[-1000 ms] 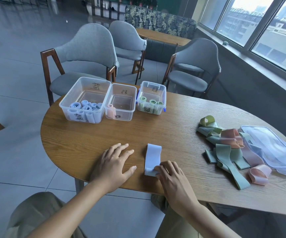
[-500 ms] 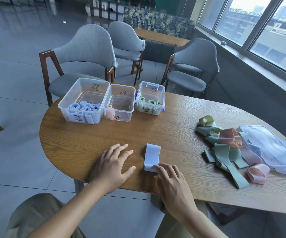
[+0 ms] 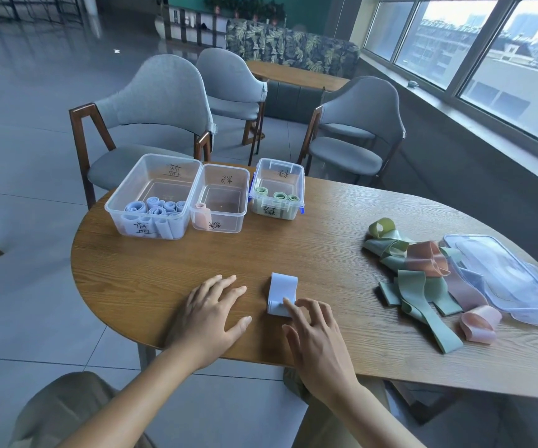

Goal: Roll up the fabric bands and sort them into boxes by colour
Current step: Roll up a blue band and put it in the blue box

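Grey chairs [image 3: 151, 124] ring the oval wooden table [image 3: 293, 253], where three clear boxes hold blue rolls [image 3: 156, 206], one pink roll [image 3: 202, 215] and green rolls [image 3: 277, 196]. Near the front edge, the right hand [image 3: 316, 337] rests spread fingertips on the rolled end of a pale blue band [image 3: 282, 291], gripping nothing, while the left hand [image 3: 211, 313] lies flat beside it. Loose green and pink bands [image 3: 422, 279] lie heaped to the right.

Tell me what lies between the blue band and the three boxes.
Only bare wood of the table shows between the blue band and the boxes in the head view.
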`<state>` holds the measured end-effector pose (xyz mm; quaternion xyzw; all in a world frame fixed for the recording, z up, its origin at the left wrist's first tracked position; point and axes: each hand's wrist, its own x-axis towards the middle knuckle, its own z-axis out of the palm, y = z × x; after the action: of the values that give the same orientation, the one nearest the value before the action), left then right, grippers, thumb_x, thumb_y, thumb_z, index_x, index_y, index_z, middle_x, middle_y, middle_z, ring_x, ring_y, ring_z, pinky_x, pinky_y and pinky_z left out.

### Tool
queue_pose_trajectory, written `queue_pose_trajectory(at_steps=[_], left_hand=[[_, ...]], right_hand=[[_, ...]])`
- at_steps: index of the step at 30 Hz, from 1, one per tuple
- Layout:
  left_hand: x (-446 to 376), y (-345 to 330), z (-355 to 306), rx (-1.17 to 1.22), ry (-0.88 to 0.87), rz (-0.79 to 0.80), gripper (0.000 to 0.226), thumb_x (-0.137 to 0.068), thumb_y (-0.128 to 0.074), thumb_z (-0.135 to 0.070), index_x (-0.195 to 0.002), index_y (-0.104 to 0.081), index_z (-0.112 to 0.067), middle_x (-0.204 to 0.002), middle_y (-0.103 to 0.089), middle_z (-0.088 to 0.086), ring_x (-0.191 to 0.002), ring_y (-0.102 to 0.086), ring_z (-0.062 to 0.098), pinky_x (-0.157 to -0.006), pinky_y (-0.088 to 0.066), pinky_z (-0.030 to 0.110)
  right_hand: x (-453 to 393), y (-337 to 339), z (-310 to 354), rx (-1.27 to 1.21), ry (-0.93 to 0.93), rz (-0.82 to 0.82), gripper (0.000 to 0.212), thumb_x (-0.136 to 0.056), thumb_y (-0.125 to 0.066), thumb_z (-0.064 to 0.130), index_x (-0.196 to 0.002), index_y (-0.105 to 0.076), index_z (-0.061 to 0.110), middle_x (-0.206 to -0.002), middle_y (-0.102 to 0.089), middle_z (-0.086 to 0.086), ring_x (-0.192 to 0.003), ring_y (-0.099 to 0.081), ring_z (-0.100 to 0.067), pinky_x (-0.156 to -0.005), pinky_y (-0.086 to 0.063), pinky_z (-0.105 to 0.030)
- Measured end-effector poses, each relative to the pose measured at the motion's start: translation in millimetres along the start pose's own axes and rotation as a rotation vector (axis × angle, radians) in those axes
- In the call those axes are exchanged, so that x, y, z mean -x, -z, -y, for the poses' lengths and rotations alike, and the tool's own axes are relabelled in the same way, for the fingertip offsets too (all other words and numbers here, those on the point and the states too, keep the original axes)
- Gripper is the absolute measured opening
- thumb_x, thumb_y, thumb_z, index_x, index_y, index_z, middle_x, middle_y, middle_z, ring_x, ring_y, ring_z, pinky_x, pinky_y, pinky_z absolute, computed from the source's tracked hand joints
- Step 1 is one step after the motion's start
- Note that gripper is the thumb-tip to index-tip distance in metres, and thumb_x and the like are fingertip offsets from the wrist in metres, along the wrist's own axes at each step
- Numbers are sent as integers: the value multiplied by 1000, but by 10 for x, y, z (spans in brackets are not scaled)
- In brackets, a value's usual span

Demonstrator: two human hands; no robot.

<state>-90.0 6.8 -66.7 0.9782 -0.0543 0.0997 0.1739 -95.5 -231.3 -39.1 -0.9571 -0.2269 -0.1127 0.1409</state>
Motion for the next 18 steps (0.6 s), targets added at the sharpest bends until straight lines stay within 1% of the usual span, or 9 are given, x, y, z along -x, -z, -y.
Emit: queue_pose_trajectory(at_steps=[4, 6, 10, 13, 15, 17, 18], left_hand=[[5, 19, -16, -4, 5, 5, 61, -87, -38, -66, -137, -54, -36, -152, -44, -9, -143, -33, 18, -115, -33, 41], [5, 23, -19, -6, 3, 5, 60, -87, -38, -66, -137, -54, -36, -152, -44, -10, -143, -34, 18, -115, -33, 41], [2, 22, -16, -10, 2, -4, 60, -87, -40, -66, -136, -55, -35, -151, -46, -9, -142, -36, 18, -113, -35, 42], [1, 39, -25, 5, 9, 2, 62, -86, -38, -67, -137, -55, -36, -151, -45, -10, -143, -35, 18, -114, -34, 41], [-7, 45, -34, 26, 16, 13, 63, -85, -37, -67, -137, -55, -36, -152, -44, -10, -144, -33, 18, -115, -31, 40], [-33, 60, -76, 112, 58, 27, 61, -85, -40, -62, -136, -56, -34, -153, -42, -10, -145, -29, 16, -118, -25, 36], [-53, 79, -122, 189, 91, 25, 56, -87, -46, -56, -135, -58, -31, -153, -42, -9, -145, -27, 15, -119, -21, 33]], right_hand=[[-7, -42, -40, -22, 0, 12, 46, -101, -48, 38, -144, -42, 24, -142, -48, 3, -123, -46, -23, -96, -49, -38], [-24, -55, -49, -31, 3, 20, 46, -101, -49, 38, -144, -42, 24, -146, -46, 4, -127, -45, -22, -97, -48, -38], [-80, -73, -54, -30, 18, 15, 42, -101, -49, 39, -140, -44, 24, -148, -44, 1, -130, -42, -23, -99, -47, -39], [-123, -85, -51, -23, 4, -19, 44, -99, -52, 38, -140, -48, 23, -145, -44, -3, -132, -39, -26, -105, -44, -39], [-154, -88, -30, -24, -18, -52, 45, -97, -54, 38, -140, -49, 23, -139, -44, -5, -128, -39, -27, -106, -42, -39], [-186, -89, 0, -30, -48, -69, 47, -96, -55, 38, -140, -49, 23, -133, -44, -5, -124, -40, -28, -105, -43, -39], [-201, -96, 8, -27, -59, -70, 48, -96, -55, 39, -141, -49, 23, -132, -44, -5, -122, -40, -28, -104, -43, -39]])
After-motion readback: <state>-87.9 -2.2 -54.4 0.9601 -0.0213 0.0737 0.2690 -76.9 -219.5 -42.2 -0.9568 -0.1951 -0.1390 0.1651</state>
